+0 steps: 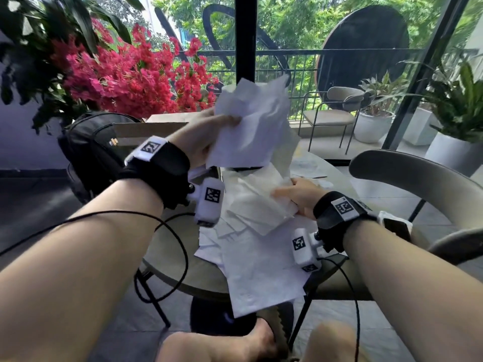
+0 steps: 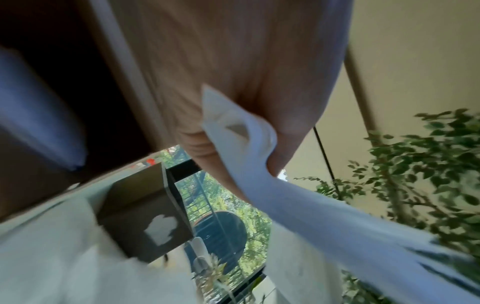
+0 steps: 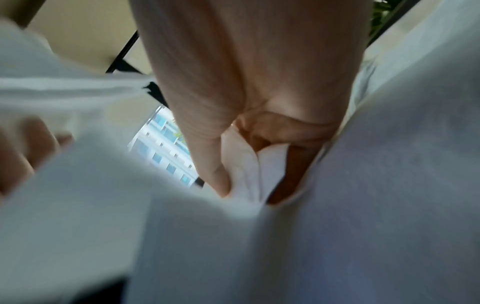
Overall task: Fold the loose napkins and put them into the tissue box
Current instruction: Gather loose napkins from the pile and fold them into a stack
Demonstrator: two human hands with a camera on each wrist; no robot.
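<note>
My left hand (image 1: pixel 224 124) is raised over the table and grips a crumpled bunch of white napkins (image 1: pixel 253 118). In the left wrist view the thumb and fingers of that hand (image 2: pixel 259 144) pinch a napkin's (image 2: pixel 324 218) edge. My right hand (image 1: pixel 287 192) lies lower on a loose heap of napkins (image 1: pixel 261 257) and pinches a fold of one (image 3: pixel 262 170). A brown tissue box (image 2: pixel 145 216) with a cut-out shape on its side stands past the heap. In the head view the lifted napkins hide nearly all of it.
The round grey table (image 1: pixel 177 262) is small, and napkins hang over its near edge. A black backpack (image 1: pixel 96 152) stands at the left with red flowers (image 1: pixel 125 79) behind it. A beige chair (image 1: pixel 418 184) is at the right. Black cables (image 1: pixel 180 244) loop below my left wrist.
</note>
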